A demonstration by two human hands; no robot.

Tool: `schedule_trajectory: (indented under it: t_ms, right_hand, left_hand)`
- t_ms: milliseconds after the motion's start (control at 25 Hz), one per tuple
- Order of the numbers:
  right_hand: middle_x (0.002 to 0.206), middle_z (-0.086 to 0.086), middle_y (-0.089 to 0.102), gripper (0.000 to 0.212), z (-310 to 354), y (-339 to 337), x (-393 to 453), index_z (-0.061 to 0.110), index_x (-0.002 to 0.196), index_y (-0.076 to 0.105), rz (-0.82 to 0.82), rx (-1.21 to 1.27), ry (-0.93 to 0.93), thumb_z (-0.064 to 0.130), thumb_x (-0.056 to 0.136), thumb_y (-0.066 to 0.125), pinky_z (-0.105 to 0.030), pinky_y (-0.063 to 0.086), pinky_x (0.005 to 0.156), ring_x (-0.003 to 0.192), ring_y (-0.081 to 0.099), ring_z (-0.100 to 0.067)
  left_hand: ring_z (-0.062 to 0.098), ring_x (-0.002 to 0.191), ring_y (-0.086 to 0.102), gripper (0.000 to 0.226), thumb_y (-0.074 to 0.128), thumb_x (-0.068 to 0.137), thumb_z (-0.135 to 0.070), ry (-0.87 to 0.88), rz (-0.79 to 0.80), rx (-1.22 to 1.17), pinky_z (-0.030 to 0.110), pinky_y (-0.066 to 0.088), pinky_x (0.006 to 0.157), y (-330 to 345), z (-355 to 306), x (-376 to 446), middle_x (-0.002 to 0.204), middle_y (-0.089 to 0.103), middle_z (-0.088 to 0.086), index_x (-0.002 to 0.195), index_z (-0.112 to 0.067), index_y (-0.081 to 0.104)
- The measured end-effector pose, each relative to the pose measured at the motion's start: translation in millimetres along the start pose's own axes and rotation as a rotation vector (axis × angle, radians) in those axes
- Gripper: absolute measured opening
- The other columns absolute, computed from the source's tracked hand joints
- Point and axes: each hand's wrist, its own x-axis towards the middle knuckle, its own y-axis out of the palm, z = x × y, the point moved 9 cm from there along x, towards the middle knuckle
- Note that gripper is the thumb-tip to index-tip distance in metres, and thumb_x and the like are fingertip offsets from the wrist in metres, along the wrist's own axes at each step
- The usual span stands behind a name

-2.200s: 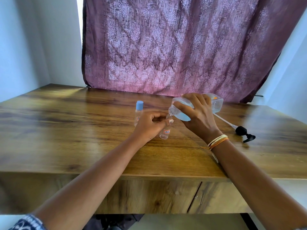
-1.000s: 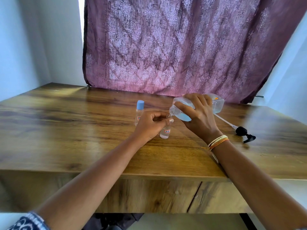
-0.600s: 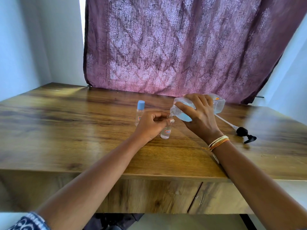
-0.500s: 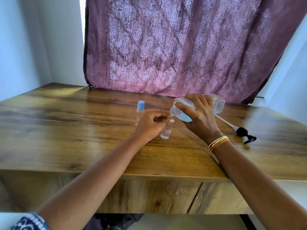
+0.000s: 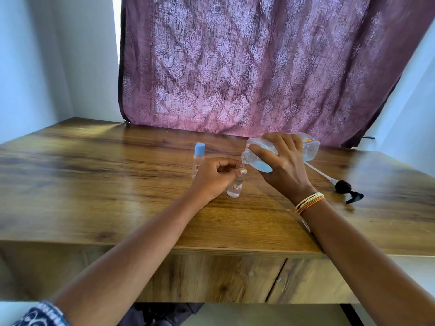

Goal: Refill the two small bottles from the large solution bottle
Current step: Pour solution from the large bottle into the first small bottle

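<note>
The left hand (image 5: 215,177) pinches the open small bottle (image 5: 235,188) upright to steady its narrow mouth, while the right hand (image 5: 281,165) grips the tilted large bottle (image 5: 282,150), spout touching it to pour.

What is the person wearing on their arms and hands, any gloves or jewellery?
No gloves: both hands are bare. The right hand has a bundle of thin thread bands at the wrist, cream and orange, with a loose end trailing. The left hand wears nothing visible; far up that arm, a dark blue sleeve cuff with a white pattern shows. Both forearms are bare.
</note>
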Motion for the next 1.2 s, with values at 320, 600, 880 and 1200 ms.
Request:
schedule_trajectory:
  t_ms: [320,600,880,1200]
  right_hand:
    - [0.116,-0.011,0.063,0.036,0.3,-0.6,0.0,0.027,0.111,0.065,0.0,0.005,0.004,0.022,0.077,0.076,-0.045,0.038,0.084,0.104,0.055,-0.03]
    - [0.116,-0.012,0.063,0.036,0.7,-0.5,0.7,0.025,0.111,0.066,0.012,0.002,0.006,0.022,0.076,0.077,-0.044,0.038,0.084,0.104,0.055,-0.031]
    - [0.116,-0.012,0.064,0.037,0.5,-2.2,0.6,0.027,0.112,0.063,-0.004,0.015,0.013,0.023,0.078,0.076,-0.045,0.039,0.083,0.104,0.056,-0.031]
    - [0.116,-0.012,0.063,0.04,2.9,-0.8,0.3,0.027,0.112,0.063,0.002,0.004,-0.006,0.021,0.075,0.077,-0.045,0.038,0.084,0.104,0.054,-0.03]
  left_hand:
    - [-0.005,0.073,0.069,0.02,0.073,0.081,-0.006,-0.017,0.001,-0.033,0.01,0.053,0.069,0.9,0.8,-0.3,0.09,0.073,-0.005,0.101,-0.006,0.072]
    - [-0.004,0.076,0.069,0.022,0.074,0.082,-0.008,-0.006,-0.009,-0.009,0.01,0.053,0.072,-0.3,0.6,0.1,0.097,0.075,0.006,0.103,-0.006,0.073]
    - [-0.005,0.075,0.069,0.018,0.073,0.082,-0.007,-0.014,-0.002,-0.031,0.011,0.053,0.071,0.6,-0.7,-1.1,0.089,0.073,-0.003,0.1,-0.009,0.073]
    - [-0.006,0.074,0.069,0.015,0.073,0.082,-0.008,-0.022,-0.006,-0.021,0.011,0.054,0.073,0.7,-1.2,-1.7,0.086,0.072,-0.007,0.096,-0.012,0.073]
